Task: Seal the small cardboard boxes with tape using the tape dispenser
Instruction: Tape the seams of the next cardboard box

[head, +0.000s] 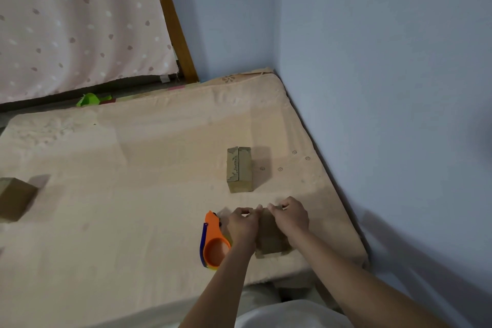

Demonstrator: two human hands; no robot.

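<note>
The boxes [239,169] are matt brown cardboard. The tape dispenser [213,239] at lower centre is glossy orange plastic. The mattress [133,168] has soft beige cloth.

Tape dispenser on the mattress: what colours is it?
Orange with a blue edge, the tape dispenser shows in the head view.

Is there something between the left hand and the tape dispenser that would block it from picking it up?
Nothing visible blocks it. The tape dispenser lies on the mattress directly beside the left hand, on its left. Both hands are on the nearest box; the right hand is on its other side.
</note>
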